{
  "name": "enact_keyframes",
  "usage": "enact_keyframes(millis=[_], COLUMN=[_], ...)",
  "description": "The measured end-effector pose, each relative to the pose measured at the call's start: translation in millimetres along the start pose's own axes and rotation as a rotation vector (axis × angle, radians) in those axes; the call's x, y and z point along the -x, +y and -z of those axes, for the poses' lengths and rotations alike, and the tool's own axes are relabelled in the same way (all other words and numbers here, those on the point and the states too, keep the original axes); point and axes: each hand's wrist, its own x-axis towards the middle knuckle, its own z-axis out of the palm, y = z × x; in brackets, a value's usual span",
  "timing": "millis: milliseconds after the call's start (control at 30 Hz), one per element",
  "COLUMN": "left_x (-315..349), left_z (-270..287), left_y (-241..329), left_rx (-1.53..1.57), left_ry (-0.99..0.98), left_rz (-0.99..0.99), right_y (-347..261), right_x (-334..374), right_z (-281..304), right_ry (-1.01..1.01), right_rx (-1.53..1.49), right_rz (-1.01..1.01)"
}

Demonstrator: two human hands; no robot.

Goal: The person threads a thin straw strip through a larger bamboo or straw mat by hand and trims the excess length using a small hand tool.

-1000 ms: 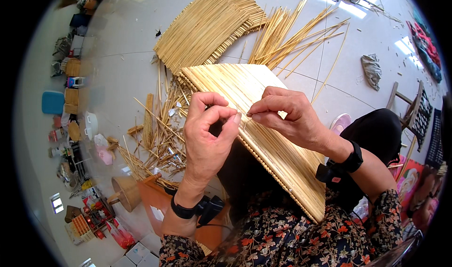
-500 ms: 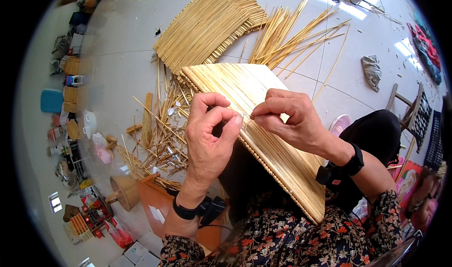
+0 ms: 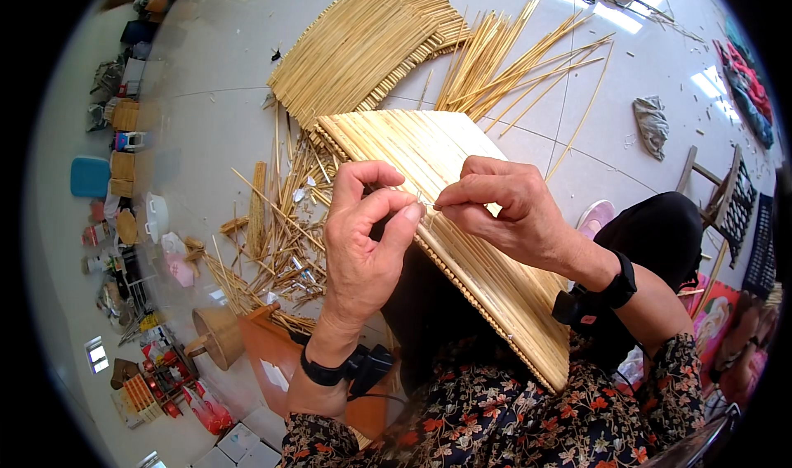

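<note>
A panel of straw-coloured stalks, laid side by side with a beaded-looking bound edge, rests slanted across my lap. Over its left edge, my left hand is closed, with thumb and fingertips pinched together. My right hand faces it, also pinching. Between the two sets of fingertips runs a thin pale strand, which looks like thread or fine wire. How its ends are held is too small to make out. Both wrists wear dark straps with small devices.
Beyond the lap lie finished-looking stalk panels in an overlapping stack. Loose long stalks fan out beside them. Scraps of stalk litter the floor at left, near a wooden bucket. A low chair stands at right.
My right hand has shifted slightly left and up, its fingertips still close to my left ones. The left hand and the panel stay nearly in place.
</note>
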Motion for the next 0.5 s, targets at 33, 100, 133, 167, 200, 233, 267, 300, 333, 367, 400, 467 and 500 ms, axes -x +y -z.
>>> enact_keyframes(millis=[33, 100, 133, 167, 200, 233, 267, 300, 333, 367, 400, 467, 500], left_x=[-0.1, 0.0, -0.2, -0.3, -0.6, -0.6, -0.8, -1.2, -1.1, -1.1, -1.1, -1.4, -1.7], left_z=[0.4, 0.7, 0.6, 0.7, 0.8, 1.0, 0.9, 0.8, 1.0, 1.5, 2.1, 2.9, 3.2], left_y=[0.2, 0.8, 0.4, 0.1, 0.0, 0.5, 0.9, 1.4, 1.8, 2.2, 2.7, 3.3, 3.5], left_rx=[-0.008, -0.007, -0.004, -0.008, -0.012, -0.018, -0.018, -0.018, -0.018, -0.02, -0.021, -0.024, -0.026], left_ry=[-0.005, -0.006, -0.008, -0.011, -0.014, -0.017, -0.018, -0.02, -0.02, -0.023, -0.027, -0.034, -0.036], left_rz=[-0.003, 0.002, 0.003, 0.0, -0.004, -0.006, -0.006, -0.006, -0.005, 0.0, 0.005, 0.013, 0.017], right_y=[0.1, 0.1, 0.2, 0.3, 0.3, 0.3, 0.4, 0.4, -0.2, -1.7, -3.0, -4.2, -4.4], right_x=[-0.1, -0.3, -0.3, -0.2, -0.2, 0.0, 0.2, 0.4, 0.0, -0.8, -1.7, -3.7, -4.9], right_z=[-0.1, -0.1, -0.1, -0.1, 0.0, 0.2, 0.6, 1.0, 1.8, 3.4, 5.0, 8.6, 10.0], right_ry=[-0.001, -0.002, -0.003, -0.004, -0.005, -0.006, -0.008, -0.009, -0.023, -0.036, -0.049, -0.083, -0.1], right_rx=[0.003, 0.009, 0.007, 0.004, 0.002, -0.002, -0.007, -0.011, -0.01, -0.01, -0.009, 0.014, 0.026], right_rz=[0.002, 0.007, 0.004, 0.0, -0.004, -0.005, -0.005, -0.006, -0.007, -0.008, -0.009, -0.003, 0.0])
